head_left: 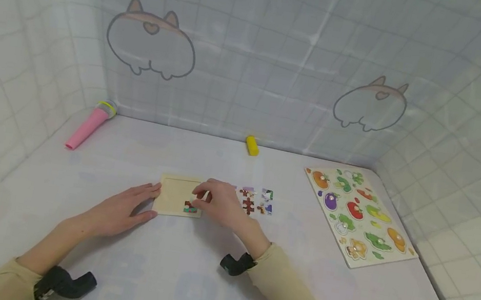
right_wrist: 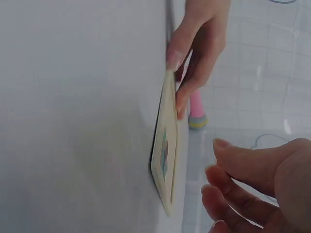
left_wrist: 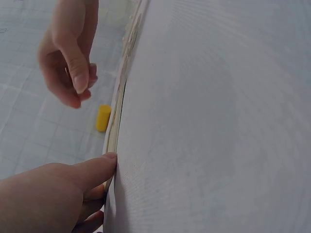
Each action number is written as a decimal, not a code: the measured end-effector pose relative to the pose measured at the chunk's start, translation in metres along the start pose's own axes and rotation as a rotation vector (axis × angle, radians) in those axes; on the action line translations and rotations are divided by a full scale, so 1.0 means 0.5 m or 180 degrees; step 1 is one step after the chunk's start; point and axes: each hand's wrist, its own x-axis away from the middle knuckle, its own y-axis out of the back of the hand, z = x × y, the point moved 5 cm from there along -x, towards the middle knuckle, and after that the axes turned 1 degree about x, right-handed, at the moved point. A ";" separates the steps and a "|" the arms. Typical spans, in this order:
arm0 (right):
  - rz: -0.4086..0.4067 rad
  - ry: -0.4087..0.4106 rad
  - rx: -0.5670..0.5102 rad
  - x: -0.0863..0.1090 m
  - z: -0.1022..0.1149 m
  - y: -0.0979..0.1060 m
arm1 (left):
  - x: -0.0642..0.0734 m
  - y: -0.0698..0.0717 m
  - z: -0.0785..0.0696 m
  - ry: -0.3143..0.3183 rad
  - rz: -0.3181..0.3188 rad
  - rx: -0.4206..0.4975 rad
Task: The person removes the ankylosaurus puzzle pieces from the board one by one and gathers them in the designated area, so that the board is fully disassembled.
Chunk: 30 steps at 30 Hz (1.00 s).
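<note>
A shallow wooden puzzle tray (head_left: 173, 197) lies on the table, with coloured jigsaw pieces (head_left: 190, 208) at its near right corner. My left hand (head_left: 124, 208) rests against the tray's left edge, thumb by the near corner and fingers extended along the side. Above the tray's right side hovers my right hand (head_left: 223, 203), its fingers bent. From the right wrist, the right hand (right_wrist: 257, 182) shows thumb and fingertips apart, and no piece is visible between them. Loose jigsaw pieces (head_left: 248, 205) lie right of the tray, partly hidden behind the right hand.
A vegetable peg board (head_left: 356, 216) lies on the right of the table. At the back stands a yellow cylinder-like block (head_left: 252, 145) lying near the wall. A pink toy microphone (head_left: 91, 126) is at the back left. Tile-patterned sheets enclose the table at the back and sides.
</note>
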 end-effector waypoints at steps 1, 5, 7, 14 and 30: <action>0.0007 -0.0028 -0.0011 -0.003 0.002 -0.006 | 0.000 -0.001 -0.001 0.0004 0.0008 0.0002; 0.0071 -0.0178 0.0025 -0.005 -0.002 -0.028 | -0.002 -0.003 -0.002 -0.0016 0.0015 -0.0005; 0.0111 -0.0227 0.0059 -0.003 -0.007 -0.037 | -0.002 -0.002 -0.001 -0.0008 0.0005 -0.0033; 0.0110 -0.0193 0.0114 -0.001 -0.013 -0.051 | 0.001 -0.001 0.003 0.0028 0.0013 -0.0040; 0.0180 -0.0163 0.0388 0.004 -0.008 -0.063 | 0.000 -0.002 0.001 -0.0006 -0.0002 -0.0015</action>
